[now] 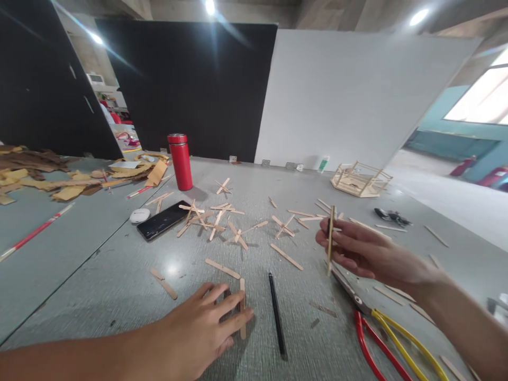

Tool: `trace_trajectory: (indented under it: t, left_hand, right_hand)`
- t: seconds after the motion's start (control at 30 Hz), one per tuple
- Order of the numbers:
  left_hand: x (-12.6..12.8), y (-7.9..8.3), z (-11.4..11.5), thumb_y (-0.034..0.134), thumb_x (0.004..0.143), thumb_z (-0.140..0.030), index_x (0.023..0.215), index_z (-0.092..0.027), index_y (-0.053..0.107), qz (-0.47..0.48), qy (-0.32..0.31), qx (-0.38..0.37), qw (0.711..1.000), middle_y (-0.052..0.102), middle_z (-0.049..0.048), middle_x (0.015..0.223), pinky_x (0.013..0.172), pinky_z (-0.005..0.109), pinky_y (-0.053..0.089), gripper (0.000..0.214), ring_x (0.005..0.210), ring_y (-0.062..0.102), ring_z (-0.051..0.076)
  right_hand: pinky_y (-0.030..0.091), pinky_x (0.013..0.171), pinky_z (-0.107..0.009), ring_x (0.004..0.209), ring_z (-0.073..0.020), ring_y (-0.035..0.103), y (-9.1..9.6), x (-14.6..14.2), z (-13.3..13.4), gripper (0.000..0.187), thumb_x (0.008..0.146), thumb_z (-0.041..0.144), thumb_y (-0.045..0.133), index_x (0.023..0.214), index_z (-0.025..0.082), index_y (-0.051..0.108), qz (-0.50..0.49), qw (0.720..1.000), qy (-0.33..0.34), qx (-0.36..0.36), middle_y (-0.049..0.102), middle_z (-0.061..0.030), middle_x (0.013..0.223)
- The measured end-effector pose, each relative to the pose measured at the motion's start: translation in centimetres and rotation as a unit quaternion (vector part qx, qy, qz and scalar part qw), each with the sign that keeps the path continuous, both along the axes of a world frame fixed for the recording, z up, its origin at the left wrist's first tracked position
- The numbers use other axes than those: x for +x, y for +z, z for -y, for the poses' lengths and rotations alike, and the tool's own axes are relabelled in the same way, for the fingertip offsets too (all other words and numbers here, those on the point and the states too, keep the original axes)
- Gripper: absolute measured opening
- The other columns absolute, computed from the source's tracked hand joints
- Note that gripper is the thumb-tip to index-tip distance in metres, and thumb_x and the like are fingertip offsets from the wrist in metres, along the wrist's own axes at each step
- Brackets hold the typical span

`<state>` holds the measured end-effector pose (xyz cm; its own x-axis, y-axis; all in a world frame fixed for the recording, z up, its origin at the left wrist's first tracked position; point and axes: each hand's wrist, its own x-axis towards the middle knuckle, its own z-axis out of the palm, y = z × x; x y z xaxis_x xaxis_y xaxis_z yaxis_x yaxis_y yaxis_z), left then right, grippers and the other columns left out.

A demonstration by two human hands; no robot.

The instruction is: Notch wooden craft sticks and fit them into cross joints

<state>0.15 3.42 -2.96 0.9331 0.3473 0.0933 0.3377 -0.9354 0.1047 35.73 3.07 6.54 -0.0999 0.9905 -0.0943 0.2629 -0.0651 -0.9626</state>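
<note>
Right fingers (351, 245) up, off to the right of the pen (277, 315), and they're closed in a pinch around one thin wooden stick (330, 233), tipped up on end and seen edge-on; whether a second is stacked behind it, I can't tell. Left fingers (237, 320) down low, just left of the pen, loosely spread, touching a flat stick (242, 286) on the surface (178, 328) without closing round it. Its far end meets, or nearly meets, another flat stick (223, 268), and the two make a bent corner left of the pen.

So where do things stand? I count a fair bit done: beyond the pen's tip there are several crossed bunches, one (237, 236) farther left, another (283, 226) nearly straight ahead, and a wooden frame (359, 182) stands assembled far off to the pen's right. Whether those bunches are fastened or simply laid across each other, I can't tell. The corner by my left fingers looks only begun, I'd judge, two sides at most. Plenty of single sticks lie loose and unjoined, like this one (286, 256) just past the pen's tip. The cutters (349, 288) rest right of the pen, in neither hand.
</note>
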Motion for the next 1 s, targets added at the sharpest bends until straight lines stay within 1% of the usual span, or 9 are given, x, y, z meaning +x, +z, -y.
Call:
trace_trajectory:
  t: [0.17,0.3,0.47,0.53,0.63,0.73,0.83,0.9,1.0]
  left_hand:
    - [0.1,0.3,0.1,0.046,0.108,-0.032,0.149,-0.020,0.052,-0.019,-0.006,0.014,1.000,0.051,0.0123,0.156,0.101,0.051,0.048,0.043,0.129,0.056,0.037]
    - [0.2,0.5,0.1,0.044,0.109,-0.033,0.148,-0.019,0.053,-0.028,-0.007,0.013,1.000,0.051,0.0126,0.157,0.102,0.051,0.048,0.042,0.131,0.055,0.037]
    - [0.1,0.6,0.0,0.044,0.109,-0.031,0.148,-0.019,0.053,-0.028,-0.010,0.035,0.999,0.051,0.0110,0.157,0.103,0.049,0.047,0.042,0.132,0.054,0.035]
    - [0.0,0.7,0.1,0.047,0.107,-0.028,0.141,-0.016,0.059,-0.039,-0.024,0.057,0.997,0.051,0.0113,0.156,0.104,0.048,0.045,0.038,0.132,0.053,0.035]
    - [-0.2,1.0,0.1,0.049,0.105,-0.028,0.128,-0.014,0.066,-0.045,-0.046,0.072,0.995,0.052,0.0125,0.154,0.107,0.049,0.043,0.031,0.133,0.051,0.036]
    - [-0.2,1.2,0.2,0.047,0.106,-0.028,0.135,-0.018,0.060,-0.036,-0.041,0.050,0.997,0.050,0.0127,0.155,0.110,0.050,0.041,0.033,0.135,0.050,0.035]
    - [-0.2,1.1,0.2,0.053,0.102,-0.024,0.143,-0.019,0.052,-0.036,-0.039,0.019,0.998,0.046,0.0139,0.158,0.115,0.053,0.038,0.041,0.140,0.047,0.036]
    - [-0.1,1.0,0.2,0.063,0.094,-0.019,0.146,-0.021,0.049,-0.040,-0.041,-0.001,0.998,0.044,0.0150,0.158,0.116,0.056,0.038,0.055,0.142,0.044,0.038]
    - [-0.2,0.9,0.3,0.068,0.088,-0.011,0.151,-0.023,0.045,-0.032,-0.034,-0.025,0.999,0.042,0.0153,0.160,0.117,0.058,0.039,0.069,0.145,0.042,0.039]
  right_hand:
    - [0.041,0.049,-0.014,0.064,-0.0083,0.043,-0.3,-2.4,0.6,0.044,0.087,0.059,0.076,0.115,0.026,0.064,-0.080,0.996,-0.036,-0.005,0.055,-0.0004,0.093]
    - [0.038,0.049,-0.012,0.059,-0.0057,0.039,-0.8,-3.7,0.9,0.033,0.093,0.056,0.072,0.104,0.026,0.063,-0.106,0.992,-0.071,0.009,0.053,0.0029,0.085]
    - [0.043,0.048,-0.018,0.058,-0.0085,0.049,-0.7,-4.4,1.3,0.031,0.094,0.054,0.071,0.106,0.025,0.066,-0.084,0.994,-0.057,0.035,0.061,-0.0006,0.088]
    - [0.040,0.045,-0.019,0.055,-0.0084,0.048,-0.8,-4.6,1.4,0.034,0.095,0.057,0.068,0.105,0.024,0.068,-0.052,0.996,-0.053,0.053,0.059,-0.0002,0.085]
    - [0.026,0.040,-0.021,0.047,-0.0080,0.037,-1.7,-5.4,1.6,0.044,0.101,0.061,0.056,0.097,0.021,0.073,0.030,0.989,-0.055,0.137,0.044,0.0049,0.063]
    - [0.029,0.041,-0.024,0.047,-0.0102,0.042,-2.9,-6.9,2.5,0.044,0.108,0.049,0.048,0.089,0.019,0.074,0.129,0.965,-0.028,0.228,0.048,0.0041,0.054]
    - [0.039,0.046,-0.025,0.051,-0.0112,0.055,-4.4,-8.6,4.0,0.021,0.104,0.022,0.061,0.084,0.020,0.069,0.235,0.913,0.033,0.333,0.065,0.0007,0.065]
    - [0.046,0.052,-0.028,0.059,-0.0149,0.062,-5.7,-9.6,5.0,0.013,0.102,0.014,0.059,0.108,0.018,0.069,0.275,0.878,0.086,0.384,0.070,-0.0032,0.077]
    - [0.051,0.052,-0.032,0.071,-0.0216,0.070,-8.3,-10.7,5.9,0.028,0.108,0.015,0.045,0.133,0.015,0.058,0.385,0.834,0.117,0.377,0.069,-0.0131,0.099]
